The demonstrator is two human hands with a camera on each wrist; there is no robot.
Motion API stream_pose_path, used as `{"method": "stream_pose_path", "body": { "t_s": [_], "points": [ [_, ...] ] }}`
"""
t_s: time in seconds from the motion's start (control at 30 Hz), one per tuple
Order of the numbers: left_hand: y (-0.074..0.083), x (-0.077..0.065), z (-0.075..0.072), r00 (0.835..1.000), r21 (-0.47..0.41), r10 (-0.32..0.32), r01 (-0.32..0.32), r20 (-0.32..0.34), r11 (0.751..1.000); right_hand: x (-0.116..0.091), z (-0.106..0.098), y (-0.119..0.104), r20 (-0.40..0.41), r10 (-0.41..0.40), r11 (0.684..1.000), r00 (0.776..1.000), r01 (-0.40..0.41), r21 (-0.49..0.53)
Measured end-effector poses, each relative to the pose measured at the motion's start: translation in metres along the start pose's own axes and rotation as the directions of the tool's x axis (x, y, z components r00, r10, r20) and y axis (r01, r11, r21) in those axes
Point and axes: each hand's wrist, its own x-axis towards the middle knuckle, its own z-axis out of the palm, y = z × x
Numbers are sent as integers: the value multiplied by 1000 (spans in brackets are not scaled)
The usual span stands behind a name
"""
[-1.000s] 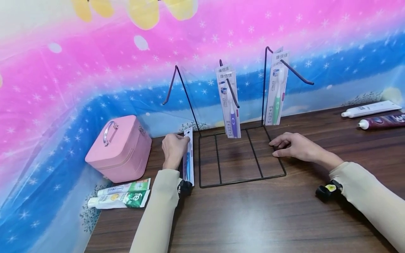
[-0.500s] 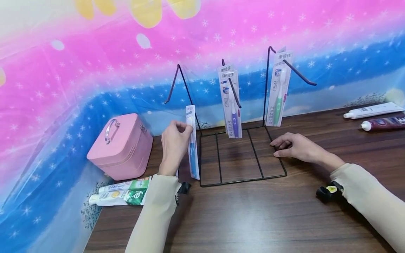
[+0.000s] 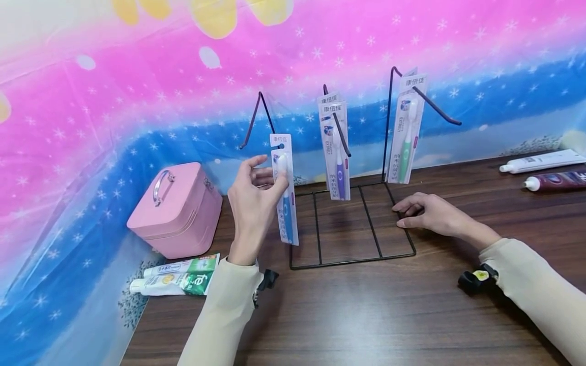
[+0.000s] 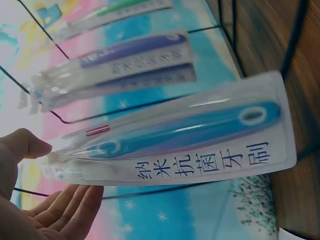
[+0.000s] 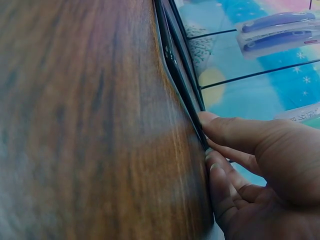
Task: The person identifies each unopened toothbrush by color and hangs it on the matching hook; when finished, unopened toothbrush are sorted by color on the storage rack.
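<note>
My left hand [image 3: 251,211] holds a blue toothbrush in a clear-fronted pack [image 3: 287,218] upright, thumb on its front and fingers behind. The pack's slotted top sits below and right of the left hook [image 3: 251,120] of a black wire display rack [image 3: 352,261]. In the left wrist view the blue toothbrush pack [image 4: 185,135] stretches out from my thumb. My right hand [image 3: 435,216] pinches the rack's right base wire, low at the table. Purple toothbrush packs [image 3: 340,175] hang on the middle hook, and a green toothbrush pack [image 3: 405,147] on the right one.
A pink case [image 3: 174,213] stands left of the rack, with two toothpaste tubes [image 3: 171,283] in front of it. On the far right lie a white tube [image 3: 545,159] and a maroon tube [image 3: 558,181]. A printed cloth [image 3: 206,122] hangs behind.
My left hand has lifted the blue toothbrush pack from beside the rack's base, up and slightly right, turning its front toward the head view. My right hand stays on the rack.
</note>
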Motion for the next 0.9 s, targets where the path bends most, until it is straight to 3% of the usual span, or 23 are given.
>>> {"method": "stream_pose_path", "body": {
  "t_s": [0.3,0.47,0.67,0.9],
  "points": [
    [26,-4,-11,994,-96,99,-102,-37,990,1,0,0,-10,-11,1000,1000,11,1],
    [40,-3,-16,987,-110,139,-147,-78,983,1,-1,1,-10,-10,1000,1000,10,-4],
    [69,-6,-25,977,-81,184,-193,-106,978,0,0,0,-15,-20,1000,1000,20,9],
    [72,-5,-32,976,-69,188,-197,-113,978,-1,0,1,-14,-14,1000,1000,14,11]
  ]
}}
